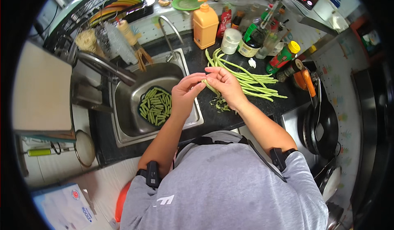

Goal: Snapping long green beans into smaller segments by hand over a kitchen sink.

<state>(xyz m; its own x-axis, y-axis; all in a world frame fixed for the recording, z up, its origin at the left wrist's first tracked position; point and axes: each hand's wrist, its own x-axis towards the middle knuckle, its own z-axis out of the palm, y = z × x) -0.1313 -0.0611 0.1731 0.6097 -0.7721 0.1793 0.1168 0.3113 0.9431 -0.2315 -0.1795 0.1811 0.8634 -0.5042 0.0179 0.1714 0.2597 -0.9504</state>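
Note:
Both hands meet above the black counter, at the right rim of the sink. A pale green long bean (212,88) lies in my right hand (229,87), its end sticking up between thumb and fingers. At that end, the thumb and fingertips of my left hand (184,91) pinch the bean. Beyond my right hand, a bunch of long beans (252,82) is spread over the counter. Trimmed green scraps (222,103) lie in a small pile below my right hand. Cut bean pieces (157,103) fill a dark basket (140,113) inside the steel sink (124,107).
A curved faucet (169,27) rises behind the sink. Along the back stand an orange jug (205,27), a white-filled jar (231,41) and several sauce bottles (251,40). A black wok (329,131) sits on the stove at right. A cutting board (41,88) stands at left.

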